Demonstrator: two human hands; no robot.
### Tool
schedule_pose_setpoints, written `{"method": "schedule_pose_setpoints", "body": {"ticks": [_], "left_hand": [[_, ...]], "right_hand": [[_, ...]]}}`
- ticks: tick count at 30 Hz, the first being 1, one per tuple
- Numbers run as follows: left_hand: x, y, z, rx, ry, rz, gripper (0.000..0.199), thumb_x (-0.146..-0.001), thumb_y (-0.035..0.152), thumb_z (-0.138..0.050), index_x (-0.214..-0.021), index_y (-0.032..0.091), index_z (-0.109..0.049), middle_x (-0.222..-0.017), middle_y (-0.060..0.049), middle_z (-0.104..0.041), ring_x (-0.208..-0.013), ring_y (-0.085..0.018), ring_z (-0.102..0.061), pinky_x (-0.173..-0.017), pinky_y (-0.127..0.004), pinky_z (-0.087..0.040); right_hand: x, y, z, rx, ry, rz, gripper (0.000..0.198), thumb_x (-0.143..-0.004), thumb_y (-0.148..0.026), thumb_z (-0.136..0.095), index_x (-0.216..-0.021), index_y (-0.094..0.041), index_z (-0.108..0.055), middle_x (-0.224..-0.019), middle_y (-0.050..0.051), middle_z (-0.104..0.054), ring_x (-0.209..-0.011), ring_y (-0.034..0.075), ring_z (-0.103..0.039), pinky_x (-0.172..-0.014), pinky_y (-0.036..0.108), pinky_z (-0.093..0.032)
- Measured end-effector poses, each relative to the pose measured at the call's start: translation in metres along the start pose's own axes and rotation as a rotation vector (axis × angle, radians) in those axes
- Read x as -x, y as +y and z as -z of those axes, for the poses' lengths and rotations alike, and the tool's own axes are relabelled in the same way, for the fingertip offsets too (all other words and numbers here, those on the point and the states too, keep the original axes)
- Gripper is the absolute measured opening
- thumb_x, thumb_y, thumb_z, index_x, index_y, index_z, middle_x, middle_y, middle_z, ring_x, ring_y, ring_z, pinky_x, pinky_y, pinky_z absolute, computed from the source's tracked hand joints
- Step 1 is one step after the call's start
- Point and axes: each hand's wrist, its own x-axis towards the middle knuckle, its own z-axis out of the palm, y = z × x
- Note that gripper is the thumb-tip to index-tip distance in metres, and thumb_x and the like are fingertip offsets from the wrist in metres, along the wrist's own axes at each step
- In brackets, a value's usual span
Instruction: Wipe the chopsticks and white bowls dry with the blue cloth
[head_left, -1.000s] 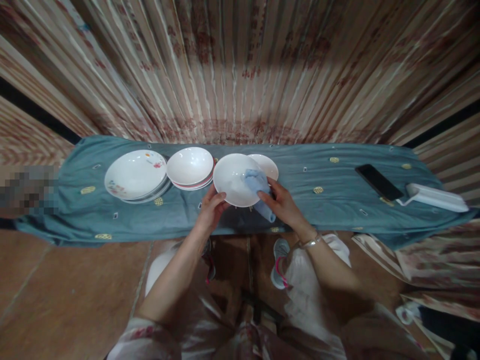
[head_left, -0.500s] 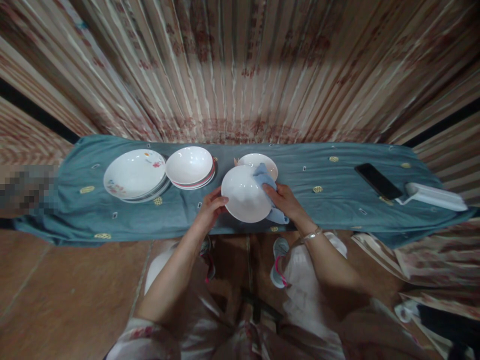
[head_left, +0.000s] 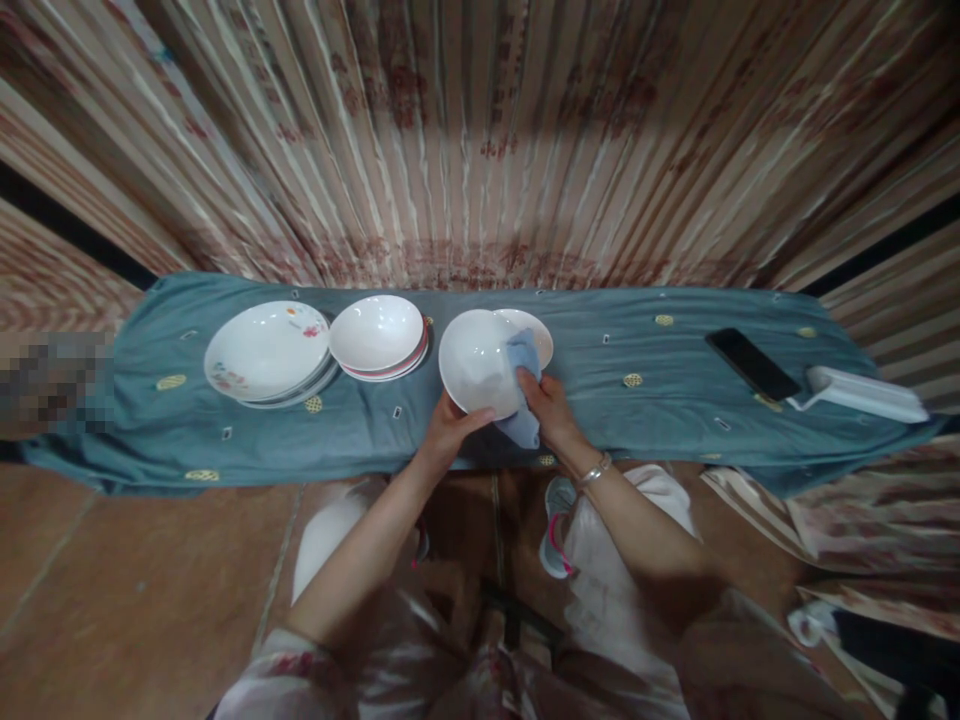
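The left hand [head_left: 448,432] grips the near rim of a white bowl [head_left: 474,362], holding it tilted above the teal tablecloth [head_left: 675,400]. The right hand [head_left: 551,408] clasps a light blue cloth [head_left: 522,380] and presses it against the bowl's right side, so both hands meet at the bowl, one on each side, straight ahead of the body. Just behind the bowl lies a white plate [head_left: 536,333]; to the left sit stacked bowls [head_left: 377,335] and flowered plates [head_left: 266,352]. Well off right lie a black phone [head_left: 751,364] and a white tray [head_left: 862,394].
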Motion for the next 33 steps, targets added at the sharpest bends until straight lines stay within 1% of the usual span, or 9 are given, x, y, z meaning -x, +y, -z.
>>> {"method": "schedule_pose_setpoints", "body": {"ticks": [5,11,16,18,21,23,26,30,33], "left_hand": [[-0.001,0.004,0.002,-0.056,0.062,-0.01,0.069,-0.049,0.03,-0.086,-0.113,0.015,-0.066,-0.108,-0.008,-0.073,-0.107,-0.028,-0.063,-0.098,-0.041,-0.046],[-0.001,0.011,0.018,-0.123,0.01,0.07,0.059,-0.047,0.036,-0.085,-0.099,0.011,-0.071,-0.095,-0.01,-0.075,-0.102,-0.033,-0.065,-0.096,-0.044,-0.046],[0.001,0.016,0.028,-0.166,-0.053,0.143,0.053,-0.048,0.044,-0.084,-0.089,0.011,-0.074,-0.086,-0.01,-0.076,-0.097,-0.034,-0.066,-0.092,-0.043,-0.048],[0.002,0.014,0.028,-0.14,-0.043,0.148,0.057,-0.051,0.05,-0.082,-0.092,0.011,-0.074,-0.089,-0.011,-0.076,-0.099,-0.034,-0.066,-0.092,-0.043,-0.048],[0.002,0.008,0.022,-0.046,-0.015,0.083,0.066,-0.055,0.057,-0.078,-0.103,0.013,-0.071,-0.1,-0.011,-0.074,-0.106,-0.033,-0.064,-0.096,-0.043,-0.047],[0.002,0.002,0.016,-0.002,-0.028,0.015,0.07,-0.055,0.055,-0.08,-0.112,0.015,-0.068,-0.111,-0.011,-0.072,-0.115,-0.031,-0.06,-0.101,-0.042,-0.044],[0.003,-0.003,0.008,0.003,-0.015,-0.035,0.074,-0.052,0.043,-0.085,-0.119,0.018,-0.063,-0.121,-0.01,-0.067,-0.121,-0.029,-0.056,-0.106,-0.042,-0.04],[0.003,-0.002,0.005,-0.017,0.057,-0.014,0.071,-0.053,0.034,-0.085,-0.118,0.019,-0.062,-0.118,-0.008,-0.069,-0.118,-0.029,-0.058,-0.105,-0.043,-0.041],[0.0,0.002,0.008,-0.028,0.071,-0.005,0.067,-0.05,0.032,-0.086,-0.112,0.017,-0.066,-0.112,-0.008,-0.071,-0.114,-0.029,-0.06,-0.103,-0.042,-0.042]], "right_hand": [[-0.004,-0.002,0.002,0.106,-0.025,0.059,0.046,-0.079,-0.061,-0.048,-0.066,-0.018,-0.055,-0.059,-0.001,-0.051,-0.057,0.012,-0.042,-0.051,0.024,-0.033],[-0.01,-0.014,0.019,0.288,-0.028,0.131,0.044,-0.079,-0.059,-0.045,-0.06,-0.02,-0.049,-0.055,-0.001,-0.049,-0.055,0.013,-0.044,-0.051,0.026,-0.03],[-0.011,-0.016,0.028,0.312,-0.103,0.13,0.044,-0.078,-0.059,-0.047,-0.061,-0.019,-0.051,-0.055,-0.001,-0.049,-0.055,0.012,-0.044,-0.051,0.025,-0.031],[-0.011,-0.013,0.027,0.292,-0.098,0.108,0.045,-0.077,-0.06,-0.047,-0.062,-0.018,-0.052,-0.055,-0.001,-0.05,-0.056,0.013,-0.044,-0.051,0.025,-0.031],[-0.009,-0.009,0.021,0.241,-0.022,0.076,0.045,-0.075,-0.061,-0.047,-0.06,-0.019,-0.052,-0.054,-0.001,-0.049,-0.055,0.012,-0.042,-0.05,0.025,-0.03],[-0.007,-0.005,0.016,0.181,0.022,0.055,0.045,-0.075,-0.061,-0.048,-0.059,-0.019,-0.051,-0.054,-0.001,-0.049,-0.055,0.012,-0.041,-0.05,0.025,-0.03],[-0.003,-0.001,0.008,0.065,0.038,0.003,0.045,-0.076,-0.061,-0.049,-0.064,-0.018,-0.053,-0.057,-0.001,-0.05,-0.056,0.012,-0.04,-0.051,0.024,-0.031],[-0.002,0.002,0.002,0.04,0.023,-0.025,0.044,-0.076,-0.061,-0.05,-0.067,-0.018,-0.055,-0.06,-0.001,-0.052,-0.057,0.012,-0.041,-0.052,0.024,-0.032],[-0.004,0.001,0.004,0.072,-0.008,-0.015,0.045,-0.076,-0.061,-0.05,-0.067,-0.018,-0.055,-0.059,-0.001,-0.051,-0.057,0.012,-0.041,-0.052,0.024,-0.032]]}}
